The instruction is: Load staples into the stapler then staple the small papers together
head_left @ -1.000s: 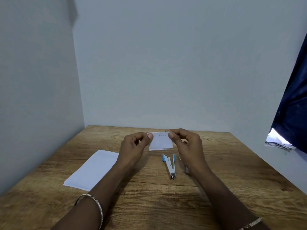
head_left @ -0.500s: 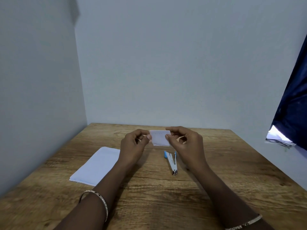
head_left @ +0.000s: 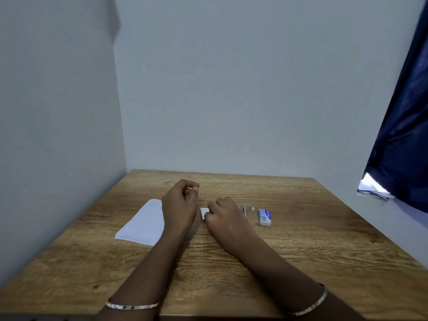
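Note:
The small white papers (head_left: 203,212) are low over the wooden table (head_left: 301,239), pinched at their right edge by my right hand (head_left: 223,216). My left hand (head_left: 180,205) hovers just left of them, apart from the papers, fingers curled toward the thumb with nothing in them. The stapler (head_left: 244,208) lies behind my right hand; only a blue and metal sliver shows. A small blue and white staple box (head_left: 264,217) lies to the right of it, with a tiny grey staple piece (head_left: 252,208) between them.
A stack of larger white sheets (head_left: 143,224) lies on the table's left, partly under my left wrist. Grey walls close off the left and back. A dark blue curtain (head_left: 403,135) hangs at the right over some papers (head_left: 372,188) on a ledge.
My left hand has let go of the small papers. My right hand has lowered them to the table. The view has shifted, and the staple box now shows.

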The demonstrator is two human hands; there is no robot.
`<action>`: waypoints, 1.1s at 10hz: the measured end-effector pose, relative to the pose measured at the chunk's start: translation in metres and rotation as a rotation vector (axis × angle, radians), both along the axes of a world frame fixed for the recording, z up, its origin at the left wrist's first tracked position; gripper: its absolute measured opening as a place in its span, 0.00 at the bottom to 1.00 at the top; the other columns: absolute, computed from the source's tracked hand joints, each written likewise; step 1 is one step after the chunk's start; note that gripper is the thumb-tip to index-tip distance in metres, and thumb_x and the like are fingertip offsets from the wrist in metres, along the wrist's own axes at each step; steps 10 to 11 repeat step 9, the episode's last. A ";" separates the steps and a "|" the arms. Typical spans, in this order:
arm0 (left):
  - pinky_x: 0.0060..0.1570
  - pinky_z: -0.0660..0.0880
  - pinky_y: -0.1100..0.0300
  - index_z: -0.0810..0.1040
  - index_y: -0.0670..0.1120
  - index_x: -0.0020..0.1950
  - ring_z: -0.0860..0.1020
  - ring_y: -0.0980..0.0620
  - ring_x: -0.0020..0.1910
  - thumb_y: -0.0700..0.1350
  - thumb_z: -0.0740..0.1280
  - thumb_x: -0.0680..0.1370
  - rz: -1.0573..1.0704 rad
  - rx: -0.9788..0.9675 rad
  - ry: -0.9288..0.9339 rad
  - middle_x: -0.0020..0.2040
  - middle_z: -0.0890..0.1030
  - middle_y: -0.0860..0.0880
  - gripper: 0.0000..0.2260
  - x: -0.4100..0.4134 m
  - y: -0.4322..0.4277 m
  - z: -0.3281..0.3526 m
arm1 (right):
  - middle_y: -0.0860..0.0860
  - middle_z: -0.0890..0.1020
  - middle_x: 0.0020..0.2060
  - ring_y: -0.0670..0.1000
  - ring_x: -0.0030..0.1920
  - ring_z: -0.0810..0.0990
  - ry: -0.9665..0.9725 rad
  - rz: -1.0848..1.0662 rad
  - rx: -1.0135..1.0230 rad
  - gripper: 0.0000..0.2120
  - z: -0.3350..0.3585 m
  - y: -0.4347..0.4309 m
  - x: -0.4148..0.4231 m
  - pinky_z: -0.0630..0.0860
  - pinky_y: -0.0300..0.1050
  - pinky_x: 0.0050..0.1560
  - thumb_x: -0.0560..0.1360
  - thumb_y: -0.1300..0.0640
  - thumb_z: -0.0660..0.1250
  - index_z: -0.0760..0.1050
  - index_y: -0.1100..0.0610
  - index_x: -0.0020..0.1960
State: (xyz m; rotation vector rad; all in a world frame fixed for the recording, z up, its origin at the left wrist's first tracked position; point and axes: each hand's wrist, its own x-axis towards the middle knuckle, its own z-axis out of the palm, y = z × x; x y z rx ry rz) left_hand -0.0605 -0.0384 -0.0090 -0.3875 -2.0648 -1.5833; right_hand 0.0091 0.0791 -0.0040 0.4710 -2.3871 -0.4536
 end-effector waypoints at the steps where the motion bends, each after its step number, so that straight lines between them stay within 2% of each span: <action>1: 0.38 0.73 0.56 0.83 0.48 0.47 0.79 0.51 0.36 0.41 0.69 0.78 0.004 0.015 -0.010 0.35 0.82 0.49 0.05 0.000 -0.003 0.000 | 0.56 0.80 0.32 0.56 0.34 0.80 -0.133 -0.091 0.020 0.06 -0.003 -0.009 -0.001 0.77 0.49 0.37 0.65 0.65 0.74 0.79 0.59 0.31; 2: 0.39 0.74 0.55 0.84 0.48 0.47 0.80 0.50 0.38 0.41 0.69 0.78 -0.011 0.019 -0.025 0.36 0.83 0.47 0.05 0.001 -0.001 0.000 | 0.62 0.81 0.46 0.63 0.48 0.79 -0.228 -0.171 -0.016 0.08 -0.006 -0.011 -0.005 0.76 0.58 0.51 0.76 0.68 0.62 0.80 0.64 0.45; 3: 0.39 0.75 0.55 0.84 0.48 0.47 0.80 0.50 0.37 0.41 0.69 0.78 -0.016 0.022 -0.034 0.36 0.83 0.47 0.05 0.000 0.000 0.000 | 0.63 0.79 0.55 0.63 0.56 0.77 -0.296 -0.240 -0.059 0.09 -0.007 -0.011 -0.007 0.73 0.58 0.57 0.77 0.67 0.62 0.80 0.65 0.54; 4: 0.39 0.75 0.56 0.84 0.49 0.47 0.80 0.50 0.38 0.41 0.69 0.78 -0.016 0.035 -0.049 0.36 0.83 0.47 0.05 -0.001 0.000 -0.001 | 0.62 0.77 0.60 0.62 0.61 0.74 -0.351 -0.252 -0.137 0.11 -0.008 -0.007 -0.007 0.70 0.55 0.60 0.77 0.67 0.62 0.80 0.64 0.57; 5: 0.39 0.74 0.56 0.84 0.49 0.46 0.79 0.50 0.36 0.41 0.69 0.78 -0.026 0.033 -0.062 0.35 0.82 0.48 0.05 -0.001 0.000 -0.002 | 0.59 0.77 0.60 0.59 0.63 0.73 -0.361 -0.241 -0.265 0.13 -0.009 -0.002 -0.004 0.68 0.55 0.62 0.82 0.56 0.60 0.80 0.62 0.59; 6: 0.39 0.73 0.57 0.83 0.50 0.46 0.79 0.50 0.36 0.42 0.69 0.78 -0.034 0.049 -0.103 0.34 0.81 0.50 0.05 0.003 -0.002 -0.003 | 0.54 0.79 0.51 0.56 0.53 0.77 -0.279 -0.211 -0.420 0.19 -0.001 0.005 0.006 0.71 0.54 0.56 0.84 0.48 0.55 0.82 0.56 0.52; 7: 0.39 0.74 0.58 0.83 0.50 0.47 0.80 0.50 0.37 0.42 0.68 0.78 -0.027 0.072 -0.111 0.35 0.82 0.51 0.05 0.011 -0.006 0.000 | 0.54 0.78 0.41 0.56 0.44 0.77 -0.143 -0.207 -0.644 0.22 0.015 0.026 0.018 0.73 0.52 0.47 0.84 0.48 0.55 0.79 0.58 0.40; 8: 0.41 0.76 0.56 0.84 0.49 0.49 0.80 0.51 0.39 0.42 0.68 0.79 -0.020 0.062 -0.104 0.37 0.83 0.51 0.06 0.027 -0.007 0.005 | 0.54 0.76 0.38 0.56 0.42 0.76 -0.049 -0.275 -0.786 0.23 0.033 0.055 0.033 0.73 0.51 0.43 0.84 0.48 0.56 0.74 0.59 0.35; 9: 0.36 0.71 0.60 0.84 0.49 0.49 0.78 0.56 0.36 0.40 0.67 0.79 0.005 -0.013 -0.030 0.35 0.81 0.56 0.06 0.039 -0.003 0.015 | 0.55 0.80 0.39 0.55 0.44 0.77 0.058 -0.247 -0.899 0.25 0.043 0.070 0.043 0.74 0.51 0.46 0.85 0.48 0.54 0.80 0.62 0.41; 11: 0.36 0.71 0.60 0.84 0.49 0.49 0.78 0.56 0.36 0.40 0.67 0.79 0.005 -0.013 -0.030 0.35 0.81 0.56 0.06 0.039 -0.003 0.015 | 0.55 0.80 0.39 0.55 0.44 0.77 0.058 -0.247 -0.899 0.25 0.043 0.070 0.043 0.74 0.51 0.46 0.85 0.48 0.54 0.80 0.62 0.41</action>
